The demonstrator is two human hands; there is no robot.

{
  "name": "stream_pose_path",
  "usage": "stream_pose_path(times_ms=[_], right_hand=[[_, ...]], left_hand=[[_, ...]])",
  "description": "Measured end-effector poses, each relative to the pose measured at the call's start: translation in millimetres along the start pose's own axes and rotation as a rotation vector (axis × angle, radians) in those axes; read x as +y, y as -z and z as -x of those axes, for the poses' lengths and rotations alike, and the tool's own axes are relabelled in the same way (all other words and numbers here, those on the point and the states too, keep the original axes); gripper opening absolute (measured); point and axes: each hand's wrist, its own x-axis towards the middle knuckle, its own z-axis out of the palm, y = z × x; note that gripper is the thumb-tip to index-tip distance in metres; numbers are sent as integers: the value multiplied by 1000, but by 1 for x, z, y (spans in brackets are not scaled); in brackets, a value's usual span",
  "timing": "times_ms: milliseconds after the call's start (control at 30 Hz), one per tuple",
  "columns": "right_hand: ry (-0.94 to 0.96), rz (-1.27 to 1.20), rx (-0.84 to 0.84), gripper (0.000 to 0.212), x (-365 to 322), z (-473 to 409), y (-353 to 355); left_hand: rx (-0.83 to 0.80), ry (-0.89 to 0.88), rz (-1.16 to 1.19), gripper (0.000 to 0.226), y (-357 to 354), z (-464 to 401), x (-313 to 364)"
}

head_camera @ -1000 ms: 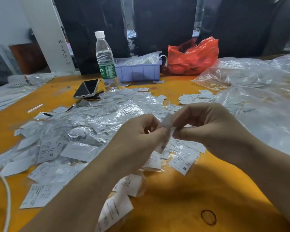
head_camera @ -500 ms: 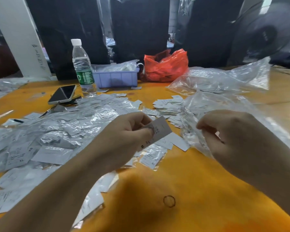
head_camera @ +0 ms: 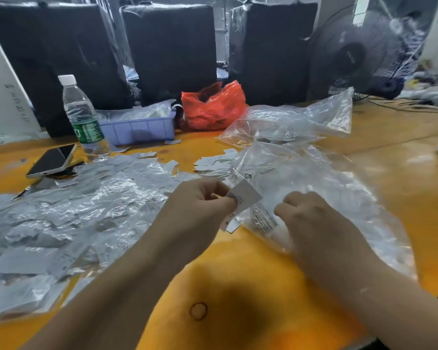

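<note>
The left hand [head_camera: 202,200] has thumb and forefinger closed in a tight pinch on one corner of a small white label [head_camera: 247,195], which stands tilted in the air just beside the near edge of the clear bag [head_camera: 326,178]. To drop the label in cleanly, I judge the bag's mouth should be lifted and spread first, and the label led in by its free corner rather than pushed flat against the film. The right hand [head_camera: 311,218] lies on that edge with its fingers curled under. Their tips are hidden and the film is blurred, so I cannot tell whether they grip the plastic. Further out, a heap of sleeved labels [head_camera: 86,205] covers the orange table [head_camera: 238,286] on the left, with a phone [head_camera: 52,160] and a water bottle [head_camera: 82,117] behind it.
</note>
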Motion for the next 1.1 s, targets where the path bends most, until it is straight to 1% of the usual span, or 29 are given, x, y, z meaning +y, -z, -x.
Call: stream_pose_path(times_ms=[67, 133, 233, 333, 367, 400, 433, 467, 500, 533, 600, 667, 700, 733, 800, 867, 1000, 1067, 1100], right_hand=[[23, 32, -32, 15, 2, -5, -6], [55, 40, -73, 4, 2, -9, -6], [104, 69, -88, 11, -1, -11, -6], [119, -11, -64, 17, -1, -11, -6], [104, -69, -64, 16, 0, -13, -5], [85, -118, -57, 9, 1, -15, -4], [55, -143, -32, 10, 3, -17, -5], [19, -140, -14, 21, 5, -21, -6], [-4, -109, -12, 26, 6, -25, -5], [-18, -75, -16, 23, 6, -28, -5], [-36, -29, -38, 5, 1, -30, -4], [-14, 12, -20, 10, -2, -30, -2], [4, 25, 14, 6, -4, -29, -2], [11, 30, 35, 11, -5, -28, 0], [11, 16, 72, 26, -6, -27, 2], [12, -15, 116, 29, -8, -28, 4], [-17, -170, 231, 36, -14, -33, 7], [-18, -160, 232, 32, -16, -36, 6], [-11, -156, 233, 24, -17, -38, 6]], left_hand=[[13, -11, -1, 14, -5, 1, -4], [22, -20, 15, 8, -8, 1, -8], [13, -13, 30, 19, -10, 3, -15], [-5, -5, 21, 24, -11, 5, -16], [-6, 0, 22, 24, -10, 5, -17], [-6, 1, 19, 23, -10, 5, -16], [-7, 1, 18, 23, -10, 5, -16], [-6, -3, 17, 22, -9, 6, -16], [-6, -9, 11, 21, -9, 6, -16], [-4, -12, 1, 19, -9, 6, -17], [3, -8, -6, 14, -7, 7, -18], [20, -5, 15, 13, -5, 6, -18], [34, -5, 27, 12, -4, 6, -18], [51, -3, 41, 12, -3, 5, -18], [78, 8, 87, 10, 0, 4, -18], [79, 25, 140, 10, 3, 3, -15], [76, 30, 234, 15, 8, 3, -10], [70, 36, 268, 20, 11, 3, -6], [65, 37, 279, 20, 13, 3, -5]])
